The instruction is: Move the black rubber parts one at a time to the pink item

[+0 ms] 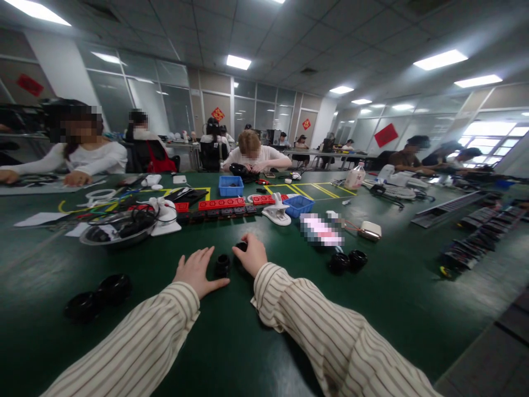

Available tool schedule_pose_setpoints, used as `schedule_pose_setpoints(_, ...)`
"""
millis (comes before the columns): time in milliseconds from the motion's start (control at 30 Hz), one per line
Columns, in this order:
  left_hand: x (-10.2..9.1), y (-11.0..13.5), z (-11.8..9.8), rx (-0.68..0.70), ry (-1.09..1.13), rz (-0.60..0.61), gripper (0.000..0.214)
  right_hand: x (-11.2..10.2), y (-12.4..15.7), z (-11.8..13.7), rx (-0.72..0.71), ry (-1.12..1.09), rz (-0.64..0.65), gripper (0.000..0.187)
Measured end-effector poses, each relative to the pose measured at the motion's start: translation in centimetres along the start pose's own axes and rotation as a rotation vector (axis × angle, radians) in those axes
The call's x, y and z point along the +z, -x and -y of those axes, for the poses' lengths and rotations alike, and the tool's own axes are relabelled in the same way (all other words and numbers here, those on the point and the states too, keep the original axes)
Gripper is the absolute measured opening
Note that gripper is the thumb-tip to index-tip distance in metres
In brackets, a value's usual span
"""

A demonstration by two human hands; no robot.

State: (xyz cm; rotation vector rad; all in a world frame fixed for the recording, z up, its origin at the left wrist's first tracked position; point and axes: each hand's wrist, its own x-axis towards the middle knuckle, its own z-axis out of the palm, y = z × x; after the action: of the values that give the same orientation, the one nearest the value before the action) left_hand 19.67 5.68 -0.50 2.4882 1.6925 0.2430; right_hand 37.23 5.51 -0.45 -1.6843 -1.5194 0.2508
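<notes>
Two small black ring-shaped parts lie between my hands on the green table (231,331). My left hand (199,272) rests just left of one black ring (222,266), with thumb and fingers spread and nothing in them. Further right, my right hand (253,255) has its fingers curled around a second glossy black part (240,249), mostly covered by the fingers. Another pair of shiny black rings (114,289) sits to the left of my left forearm. To the right, beyond my right hand, stand two more black rings (339,261).
Ahead are a metal bowl (118,234) of dark parts, a row of red blocks (222,203), a white clip stand (276,212) and blue bins (231,186). A blurred-out phone (321,229) and a cream case (370,230) lie right. A person works across the table.
</notes>
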Motion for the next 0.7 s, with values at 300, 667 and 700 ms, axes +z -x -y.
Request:
schedule_pose_setpoints(300, 0.4, 0.2, 0.3, -0.038, -0.111, 0.142, 0.101, -0.1, 2.7, 3.0, -0.584, 0.106, 0.149, 0.029)
schedule_pose_setpoints(667, 0.0, 0.7, 0.2, -0.008, -0.153, 0.185, 0.096, 0.2, 3.0, 2.8, -0.494, 0.063, 0.382, 0.022)
schedule_pose_setpoints(700, 0.0, 0.7, 0.1, -0.008, -0.158, 0.186, 0.096, 0.1, 3.1, 2.9, -0.491, 0.058, 0.390, 0.022)
